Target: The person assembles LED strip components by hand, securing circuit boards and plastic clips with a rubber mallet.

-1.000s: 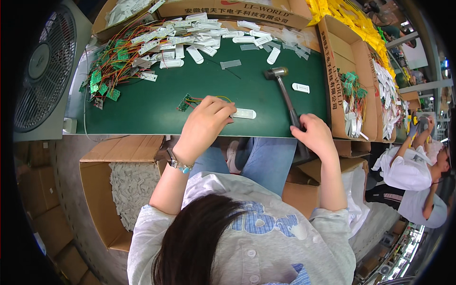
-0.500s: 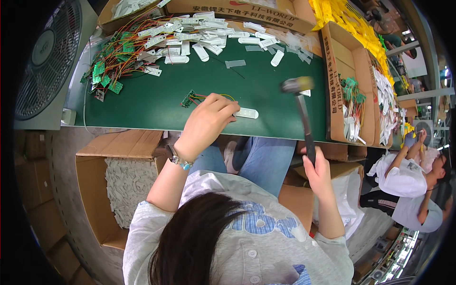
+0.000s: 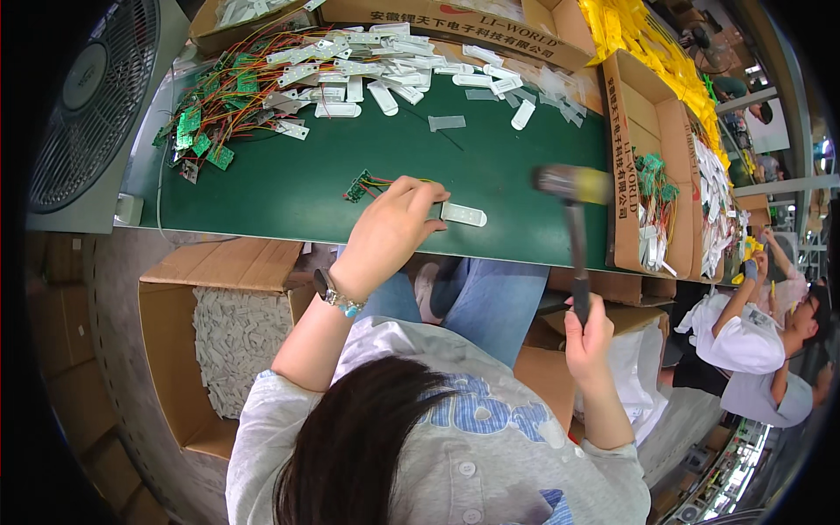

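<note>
My left hand is on the green tabletop, fingers and thumb closed on the near end of a slim white plastic piece with a rounded tip. A small green circuit board lies beside that hand, with red and yellow wires running under the fingers; where they join the white piece is hidden. My right hand grips the dark handle of a hammer at the table's front edge. The hammer's head, part dark and part yellow, is raised to the right of the white piece and smeared by motion.
Many white pieces and wired green boards are heaped at the back left. Clear plastic slips lie nearby. An open carton of boards stands at right, a fan at left. A box of white parts sits below the table.
The whole view has shifted slightly. The hammer has moved a little right and down with my right hand. My left hand keeps its grip on the white piece.
</note>
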### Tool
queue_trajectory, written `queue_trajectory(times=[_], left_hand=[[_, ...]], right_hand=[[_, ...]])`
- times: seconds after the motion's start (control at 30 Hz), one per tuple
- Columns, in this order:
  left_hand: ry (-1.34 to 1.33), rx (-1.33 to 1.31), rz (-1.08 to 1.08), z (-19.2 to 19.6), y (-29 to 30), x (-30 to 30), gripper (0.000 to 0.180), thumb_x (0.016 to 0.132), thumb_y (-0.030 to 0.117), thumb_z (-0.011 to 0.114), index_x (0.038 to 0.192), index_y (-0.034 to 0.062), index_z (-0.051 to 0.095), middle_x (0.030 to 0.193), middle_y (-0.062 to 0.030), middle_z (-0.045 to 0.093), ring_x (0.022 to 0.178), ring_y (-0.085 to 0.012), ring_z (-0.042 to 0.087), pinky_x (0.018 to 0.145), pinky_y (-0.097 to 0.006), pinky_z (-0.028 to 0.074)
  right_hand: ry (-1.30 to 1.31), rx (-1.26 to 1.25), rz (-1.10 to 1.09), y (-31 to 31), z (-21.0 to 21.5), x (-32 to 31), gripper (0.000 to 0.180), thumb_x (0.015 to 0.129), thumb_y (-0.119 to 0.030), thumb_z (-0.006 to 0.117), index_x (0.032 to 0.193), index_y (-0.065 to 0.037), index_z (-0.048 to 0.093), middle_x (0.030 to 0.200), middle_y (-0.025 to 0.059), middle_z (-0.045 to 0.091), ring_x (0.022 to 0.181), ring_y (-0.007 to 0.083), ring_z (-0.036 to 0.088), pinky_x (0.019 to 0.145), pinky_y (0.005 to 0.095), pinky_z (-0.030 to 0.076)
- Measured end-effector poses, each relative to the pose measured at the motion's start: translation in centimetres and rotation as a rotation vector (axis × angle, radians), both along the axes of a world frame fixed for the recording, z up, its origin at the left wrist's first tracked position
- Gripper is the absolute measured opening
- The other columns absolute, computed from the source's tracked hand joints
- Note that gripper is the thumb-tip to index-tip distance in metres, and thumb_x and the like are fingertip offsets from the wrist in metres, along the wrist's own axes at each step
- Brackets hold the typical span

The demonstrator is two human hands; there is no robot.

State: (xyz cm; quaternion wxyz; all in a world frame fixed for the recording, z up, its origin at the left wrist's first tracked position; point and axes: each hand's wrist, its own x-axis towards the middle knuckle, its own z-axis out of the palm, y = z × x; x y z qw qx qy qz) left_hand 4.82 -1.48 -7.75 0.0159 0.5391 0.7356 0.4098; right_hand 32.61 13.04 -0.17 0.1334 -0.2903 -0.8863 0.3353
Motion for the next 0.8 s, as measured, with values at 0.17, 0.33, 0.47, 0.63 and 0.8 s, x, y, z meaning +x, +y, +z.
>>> queue_trajectory(times=[0.17, 0.33, 0.47, 0.63, 0.8], left_hand=[[-0.062, 0.01, 0.04, -0.1, -0.1, 0.0, 0.048, 0.078, 0.014, 0.079, 0.111, 0.0013, 0.048, 0.112, -0.0079, 0.07, 0.107, -0.0323, 0.061, 0.086, -0.041, 0.052], [-0.096, 0.01, 0.038, -0.1, -0.1, -0.1, 0.047, 0.076, 0.012, 0.08, 0.111, 0.0011, 0.05, 0.11, -0.0106, 0.069, 0.105, -0.033, 0.063, 0.084, -0.041, 0.053], [-0.141, -0.004, -0.001, 0.5, 0.2, 0.0, 0.043, 0.076, 0.009, 0.079, 0.111, 0.0022, 0.054, 0.108, -0.012, 0.067, 0.102, -0.0326, 0.063, 0.083, -0.041, 0.053], [-0.02, 0.025, -0.027, 0.2, 0.0, 0.2, 0.042, 0.077, 0.001, 0.076, 0.115, 0.0038, 0.059, 0.105, -0.0125, 0.064, 0.092, -0.0309, 0.063, 0.079, -0.04, 0.052], [0.111, 0.009, 0.008, -0.1, 0.1, 0.5, 0.032, 0.082, -0.002, 0.07, 0.112, 0.0016, 0.059, 0.112, -0.0148, 0.064, 0.098, -0.0339, 0.063, 0.083, -0.039, 0.053]], right_hand=[[-0.28, 0.208, 0.244, -0.3, -2.0, -1.5, 0.023, 0.091, -0.009, 0.064, 0.109, -0.001, 0.055, 0.073, 0.0208, 0.062, 0.064, 0.0399, 0.064, 0.056, 0.0446, 0.049], [0.022, 0.023, 0.044, 0.7, -0.4, -2.6, 0.028, 0.095, -0.009, 0.06, 0.12, 0.002, 0.055, 0.083, 0.0194, 0.063, 0.072, 0.0345, 0.066, 0.065, 0.0385, 0.05], [-0.023, -0.133, -0.091, 4.7, -2.2, -3.6, 0.032, 0.095, -0.01, 0.062, 0.123, 0.004, 0.054, 0.098, 0.0204, 0.063, 0.087, 0.0347, 0.064, 0.078, 0.0379, 0.05], [-0.155, 0.552, 0.088, 4.9, -3.3, -7.8, 0.054, 0.082, -0.018, 0.074, 0.13, -0.001, 0.056, 0.123, 0.019, 0.057, 0.113, 0.0366, 0.056, 0.091, 0.044, 0.049], [0.124, 0.587, 0.403, -0.1, -6.3, -13.7, 0.049, 0.078, -0.022, 0.074, 0.124, -0.007, 0.064, 0.137, 0.0172, 0.054, 0.131, 0.0352, 0.046, 0.107, 0.0516, 0.04]])
